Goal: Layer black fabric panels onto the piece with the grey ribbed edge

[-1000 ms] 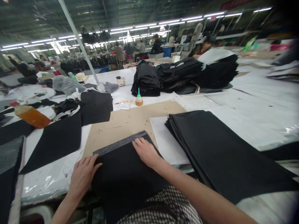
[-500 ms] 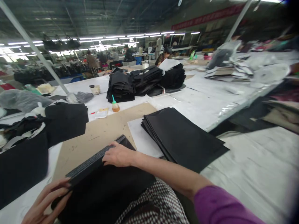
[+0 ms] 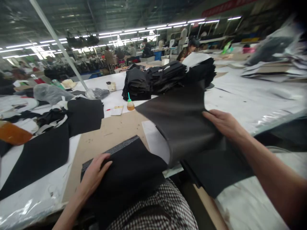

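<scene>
My right hand pinches the right edge of a black leather-like sheet, which is raised and bowed above the table. Beneath it, more black sheets lie in a stack at the table's front edge. My left hand rests on a black panel at the near edge, thumb and fingers apart. Overlapping strips with grey edges show along that panel's far side. The panel's near part hangs over my checked clothing.
A brown board lies under the work. Beyond it stand a small glue bottle with a green nozzle and bundled black pieces. Black cut pieces lie left, near an orange object. A person sits across the table.
My right hand has left the near panel and moved right, lifting a black sheet off the stack. My left hand has shifted from the panel's left end onto its top. The view has turned left.
</scene>
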Demonstrator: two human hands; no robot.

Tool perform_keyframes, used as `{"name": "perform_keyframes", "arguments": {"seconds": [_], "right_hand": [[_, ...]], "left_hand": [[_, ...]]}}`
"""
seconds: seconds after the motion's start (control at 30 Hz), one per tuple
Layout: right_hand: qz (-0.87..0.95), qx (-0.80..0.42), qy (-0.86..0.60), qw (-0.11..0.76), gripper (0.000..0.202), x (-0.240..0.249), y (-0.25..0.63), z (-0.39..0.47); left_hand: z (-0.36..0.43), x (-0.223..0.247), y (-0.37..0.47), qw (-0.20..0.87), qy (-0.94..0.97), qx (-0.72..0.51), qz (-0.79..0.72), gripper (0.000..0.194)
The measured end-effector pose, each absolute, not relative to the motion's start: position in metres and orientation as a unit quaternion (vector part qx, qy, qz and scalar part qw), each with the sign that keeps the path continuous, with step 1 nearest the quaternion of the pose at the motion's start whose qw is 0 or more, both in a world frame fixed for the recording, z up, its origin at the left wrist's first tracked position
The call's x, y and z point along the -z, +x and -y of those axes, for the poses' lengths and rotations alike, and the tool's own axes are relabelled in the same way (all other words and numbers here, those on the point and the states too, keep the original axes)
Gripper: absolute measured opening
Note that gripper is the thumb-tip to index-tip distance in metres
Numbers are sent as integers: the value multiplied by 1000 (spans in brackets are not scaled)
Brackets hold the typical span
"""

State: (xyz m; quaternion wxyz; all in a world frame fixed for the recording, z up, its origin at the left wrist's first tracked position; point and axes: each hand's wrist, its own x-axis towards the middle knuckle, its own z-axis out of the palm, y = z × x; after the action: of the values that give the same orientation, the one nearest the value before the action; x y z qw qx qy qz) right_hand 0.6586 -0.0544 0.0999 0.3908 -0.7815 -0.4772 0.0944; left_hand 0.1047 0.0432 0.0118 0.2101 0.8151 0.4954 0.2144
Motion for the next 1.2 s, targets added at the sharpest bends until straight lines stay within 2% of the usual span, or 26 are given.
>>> {"name": "perform_keyframes", "arguments": {"seconds": [0.07,0.2,0.37,0.47,0.57,0.6,0.67,0.73,0.83,0.97,1.1,1.2], "right_hand": [[397,-105,-834,368,37,-73,714,70],[356,-100,-891,264,30,-24,790,93],[432,-39,-892,127,25,27,797,99],[469,55,-878,80,29,31,766,94],[529,209,-808,154,31,9,717,78],[555,222,-780,187,33,-2,697,70],[617,179,-725,249,35,-23,651,51],[690,86,-653,299,32,-40,598,31],[803,-36,-503,319,31,-50,512,2],[897,-65,-356,255,27,-35,422,-34],[910,-17,-390,138,18,-12,393,-67],[906,27,-413,91,27,-8,407,-85]], "left_hand": [[-44,-6,125,162,846,-212,-461,29],[-50,-1,160,96,872,-223,-424,23],[-64,10,182,37,870,-214,-443,19],[-70,19,185,28,865,-211,-454,15],[-73,22,185,38,862,-216,-457,13],[-73,21,186,43,861,-220,-457,11],[-72,20,187,57,858,-229,-456,8],[-69,18,189,65,857,-239,-452,6],[-64,18,192,53,861,-249,-439,5],[-62,18,193,19,876,-228,-425,6],[-62,17,193,10,882,-219,-416,10],[-61,17,193,0,886,-234,-401,14]]}}
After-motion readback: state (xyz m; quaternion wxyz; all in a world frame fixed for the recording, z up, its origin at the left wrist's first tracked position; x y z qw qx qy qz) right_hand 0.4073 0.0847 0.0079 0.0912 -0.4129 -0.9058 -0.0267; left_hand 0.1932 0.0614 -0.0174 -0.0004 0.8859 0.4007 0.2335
